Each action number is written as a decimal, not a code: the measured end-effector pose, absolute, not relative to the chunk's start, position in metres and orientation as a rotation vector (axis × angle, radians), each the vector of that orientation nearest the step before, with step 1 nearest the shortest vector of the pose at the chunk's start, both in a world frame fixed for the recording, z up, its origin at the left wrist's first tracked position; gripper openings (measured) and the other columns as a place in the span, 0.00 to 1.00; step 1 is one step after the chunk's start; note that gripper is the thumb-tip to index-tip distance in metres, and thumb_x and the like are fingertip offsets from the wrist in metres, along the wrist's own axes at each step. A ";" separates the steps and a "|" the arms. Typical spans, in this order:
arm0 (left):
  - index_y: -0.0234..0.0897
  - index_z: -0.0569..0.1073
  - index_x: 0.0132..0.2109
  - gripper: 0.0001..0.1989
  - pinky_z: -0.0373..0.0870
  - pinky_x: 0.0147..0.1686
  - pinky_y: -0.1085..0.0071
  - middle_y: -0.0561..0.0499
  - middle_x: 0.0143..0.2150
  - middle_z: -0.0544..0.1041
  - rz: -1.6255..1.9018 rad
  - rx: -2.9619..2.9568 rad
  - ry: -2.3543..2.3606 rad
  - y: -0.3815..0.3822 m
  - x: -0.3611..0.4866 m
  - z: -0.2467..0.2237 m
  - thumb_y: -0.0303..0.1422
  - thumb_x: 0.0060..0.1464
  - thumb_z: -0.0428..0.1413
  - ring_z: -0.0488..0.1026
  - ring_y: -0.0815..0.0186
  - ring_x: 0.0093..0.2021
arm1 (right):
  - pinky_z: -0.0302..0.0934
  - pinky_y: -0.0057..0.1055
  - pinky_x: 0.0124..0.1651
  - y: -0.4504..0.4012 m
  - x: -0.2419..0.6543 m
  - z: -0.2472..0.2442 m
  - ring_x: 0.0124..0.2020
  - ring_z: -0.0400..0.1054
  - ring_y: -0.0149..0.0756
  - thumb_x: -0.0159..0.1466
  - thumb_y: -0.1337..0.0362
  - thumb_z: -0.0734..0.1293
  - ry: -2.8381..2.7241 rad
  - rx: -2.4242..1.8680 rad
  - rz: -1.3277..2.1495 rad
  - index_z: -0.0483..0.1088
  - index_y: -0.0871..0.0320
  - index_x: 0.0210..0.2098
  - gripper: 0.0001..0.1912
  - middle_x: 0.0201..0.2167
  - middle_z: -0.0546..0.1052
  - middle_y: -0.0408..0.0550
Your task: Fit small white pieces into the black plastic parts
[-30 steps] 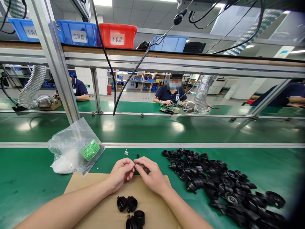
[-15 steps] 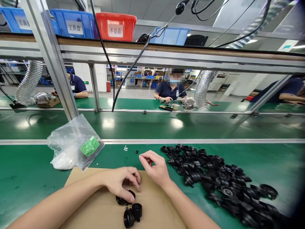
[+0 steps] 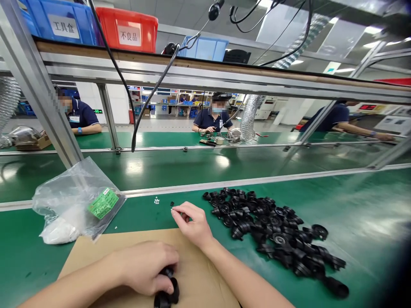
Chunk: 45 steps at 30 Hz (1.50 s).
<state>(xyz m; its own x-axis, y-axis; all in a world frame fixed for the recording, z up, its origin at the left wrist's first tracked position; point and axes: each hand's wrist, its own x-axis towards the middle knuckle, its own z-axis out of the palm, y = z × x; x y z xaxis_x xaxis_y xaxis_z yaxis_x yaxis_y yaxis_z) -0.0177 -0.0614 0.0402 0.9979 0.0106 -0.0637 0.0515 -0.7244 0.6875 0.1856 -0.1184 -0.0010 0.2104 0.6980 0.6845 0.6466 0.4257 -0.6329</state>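
The step in hand seems to be the taking of one of the black round parts, which lie at the bottom centre of the frame on the brown sheet. The left hand is bent over them, palm down, fingers curled; whether it already grips, I cannot tell. The right hand, near the centre, has thumb and forefinger narrow, pinching what looks like a tiny pale piece. The next move probably calls for a secure left grip.
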 end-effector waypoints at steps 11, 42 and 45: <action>0.34 0.79 0.46 0.23 0.68 0.37 0.73 0.47 0.42 0.77 0.602 1.216 0.278 0.013 0.010 -0.027 0.40 0.46 0.74 0.72 0.69 0.36 | 0.57 0.29 0.27 -0.123 0.182 0.009 0.23 0.64 0.32 0.68 0.64 0.69 -1.564 -1.173 0.113 0.82 0.55 0.37 0.07 0.23 0.72 0.44; 0.36 0.82 0.39 0.17 0.71 0.46 0.67 0.45 0.44 0.80 0.643 1.293 0.177 0.005 0.008 -0.025 0.31 0.40 0.76 0.74 0.62 0.46 | 0.46 0.30 0.30 -0.129 0.167 0.002 0.25 0.58 0.30 0.69 0.68 0.62 -1.731 -1.391 0.042 0.72 0.57 0.26 0.15 0.22 0.63 0.40; 0.36 0.82 0.38 0.17 0.71 0.43 0.69 0.45 0.44 0.80 0.637 1.286 0.180 0.004 0.008 -0.025 0.31 0.40 0.76 0.74 0.62 0.45 | 0.46 0.30 0.30 -0.129 0.167 0.002 0.24 0.58 0.29 0.68 0.68 0.63 -1.733 -1.390 0.024 0.72 0.57 0.27 0.13 0.23 0.64 0.40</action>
<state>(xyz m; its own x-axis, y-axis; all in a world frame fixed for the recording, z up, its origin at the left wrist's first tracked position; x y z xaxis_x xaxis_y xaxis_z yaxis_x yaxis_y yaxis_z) 0.0080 0.0039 -0.0247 0.8168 0.5335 0.2195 -0.3398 0.1375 0.9304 0.1667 -0.1289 0.0021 0.0229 0.7922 0.6099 0.7753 0.3710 -0.5111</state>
